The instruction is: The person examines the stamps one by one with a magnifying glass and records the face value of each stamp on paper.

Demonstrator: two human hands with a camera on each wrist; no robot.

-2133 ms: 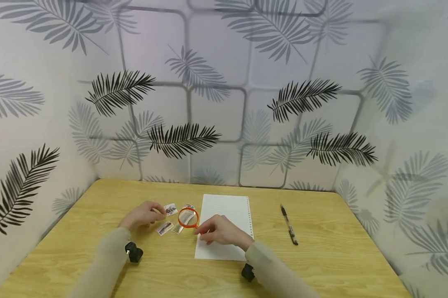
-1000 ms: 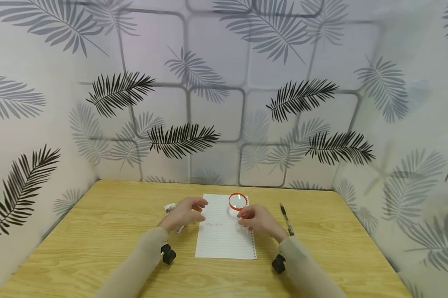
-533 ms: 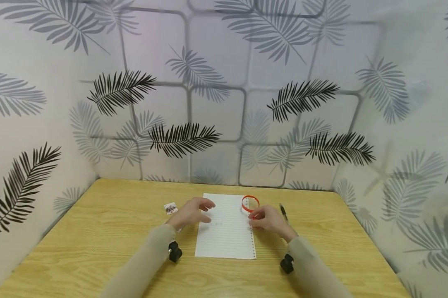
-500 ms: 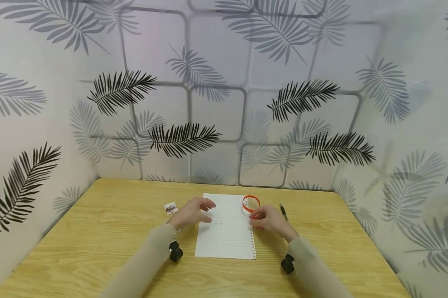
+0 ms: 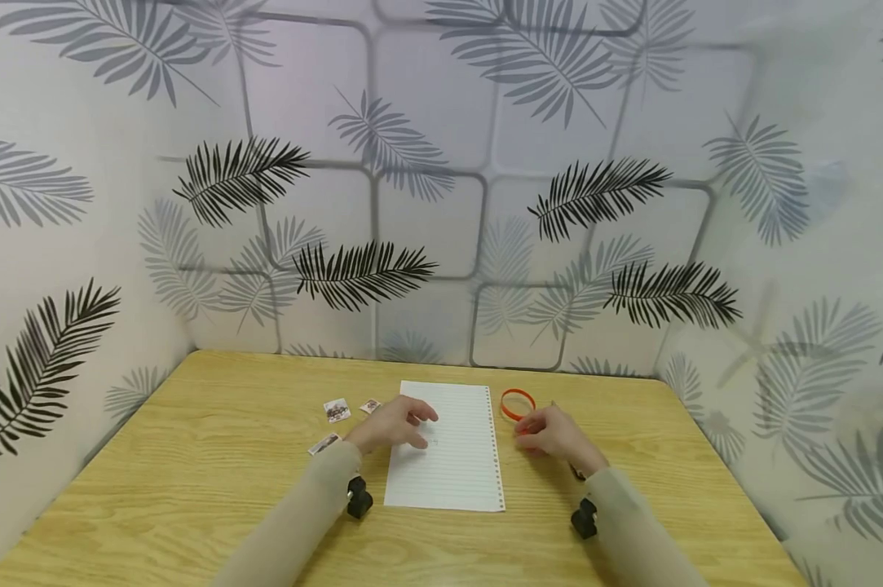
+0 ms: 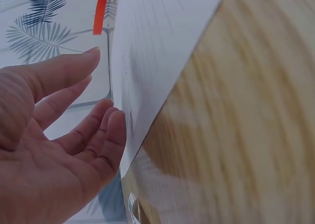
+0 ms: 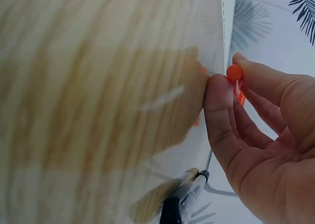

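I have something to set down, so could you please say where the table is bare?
Bare table lies left of the cards, right of the right hand, and in front of the paper between the sleeves. The paper's sides are crowded: left hand and cards on one, right hand holding the magnifier near the pen on the other.

We see a glossy wood-grained tabletop (image 5: 147,481), matt paper (image 5: 450,461) near its far edge, a magnifying glass (image 5: 513,417) in smooth plastic, a pen (image 7: 195,192) in shiny plastic and matt cloth sleeves (image 5: 290,522).
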